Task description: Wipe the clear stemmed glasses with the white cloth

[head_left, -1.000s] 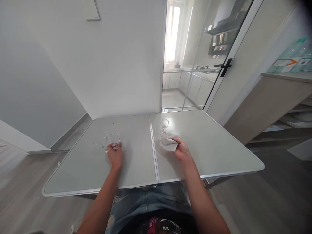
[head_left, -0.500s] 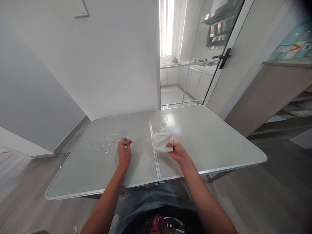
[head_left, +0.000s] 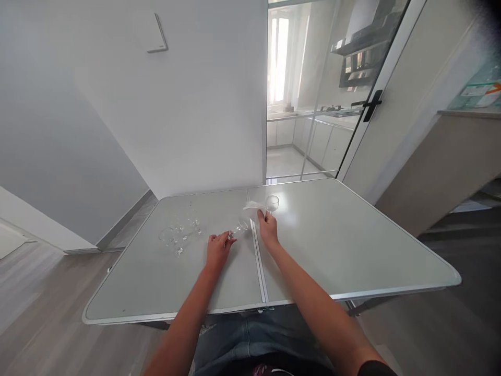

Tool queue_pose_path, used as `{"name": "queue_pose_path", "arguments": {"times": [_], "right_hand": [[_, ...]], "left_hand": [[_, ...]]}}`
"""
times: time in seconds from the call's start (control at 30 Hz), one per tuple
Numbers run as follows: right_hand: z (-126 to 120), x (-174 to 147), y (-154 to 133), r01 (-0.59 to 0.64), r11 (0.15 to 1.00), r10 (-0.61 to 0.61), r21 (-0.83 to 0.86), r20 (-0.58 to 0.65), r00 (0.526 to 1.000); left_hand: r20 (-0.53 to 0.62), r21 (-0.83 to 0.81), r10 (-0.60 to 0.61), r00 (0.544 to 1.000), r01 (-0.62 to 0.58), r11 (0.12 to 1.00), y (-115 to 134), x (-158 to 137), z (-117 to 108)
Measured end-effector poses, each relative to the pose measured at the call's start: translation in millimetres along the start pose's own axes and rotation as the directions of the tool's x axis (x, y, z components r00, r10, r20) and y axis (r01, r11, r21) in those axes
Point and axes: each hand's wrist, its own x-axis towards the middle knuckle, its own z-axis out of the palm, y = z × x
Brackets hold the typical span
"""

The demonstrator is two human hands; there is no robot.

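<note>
Left of centre, we see a cluster of clear glasses [head_left: 180, 234] on the tabletop [head_left: 332, 245]. Mid-frame, our left hand [head_left: 219, 249] has its fingers clamped on a tilted glass [head_left: 241, 226], near its foot; our right hand [head_left: 268, 230] pinches a white cloth [head_left: 253, 205] beside an upright glass [head_left: 272, 202]. We seem to be lining up glass and cloth, which calls for a gentle grip.

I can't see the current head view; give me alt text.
Left hand holds a tilted stemmed glass; right hand grips a white cloth. Beyond the right hand, another glass stands on a pale table, with more glasses clustered at left.
</note>
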Motion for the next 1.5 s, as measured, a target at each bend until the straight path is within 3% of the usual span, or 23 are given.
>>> {"name": "queue_pose_path", "arguments": {"times": [0.17, 0.3, 0.37, 0.47, 0.53, 0.77, 0.93, 1.13, 1.33, 1.5], "right_hand": [[-1.9, -13.9, 10.0, 0.240, 0.956, -0.189, -0.170, 0.273, 0.943], [-4.9, -20.2, 7.5, 0.345, 0.919, -0.257, -0.189, 0.377, 0.890], [-4.0, -20.5, 6.2, 0.309, 0.942, -0.243, -0.135, 0.363, 0.900], [-2.7, -17.4, 6.7, 0.126, 0.991, -0.135, 0.048, 0.263, 0.955], [-3.9, -14.3, 7.8, 0.045, 0.990, -0.076, 0.132, 0.237, 0.969], [-9.9, -14.0, 6.6, 0.133, 0.984, -0.160, 0.116, 0.262, 0.952], [-7.2, -17.2, 6.8, -0.018, 0.970, -0.065, 0.243, 0.331, 0.941], [-6.2, -21.6, -0.9, -0.190, 0.882, -0.038, 0.432, 0.466, 0.884], [-3.7, -21.4, -4.2, -0.203, 0.865, -0.065, 0.458, 0.504, 0.861], [-5.1, -17.0, 4.3, -0.075, 0.942, -0.101, 0.328, 0.488, 0.867]], "left_hand": [[-0.073, -0.011, 0.001, 0.997, -0.002, 1.000, 0.9, -1.8, 6.0], [-0.057, 0.006, 0.014, 0.998, -0.013, 1.000, 3.9, -2.5, 5.9], [-0.060, 0.001, 0.006, 0.998, -0.005, 1.000, 4.1, -2.8, 5.4], [-0.072, -0.003, -0.008, 0.997, 0.008, 1.000, 2.9, -3.0, 5.6], [-0.058, 0.004, -0.011, 0.998, 0.011, 1.000, 2.0, -2.8, 6.2], [0.057, 0.139, -0.010, 0.998, 0.002, 0.990, 6.2, -2.2, 4.7], [0.097, 0.183, -0.025, 0.995, 0.007, 0.983, 7.4, -2.4, 3.4], [0.040, 0.128, -0.106, 0.994, 0.100, 0.987, 6.6, -2.3, 3.9], [0.012, 0.100, -0.118, 0.993, 0.116, 0.988, 5.2, -1.4, 5.5], [0.000, 0.123, -0.109, 0.994, 0.108, 0.987, 5.2, -1.4, 5.6]]}}
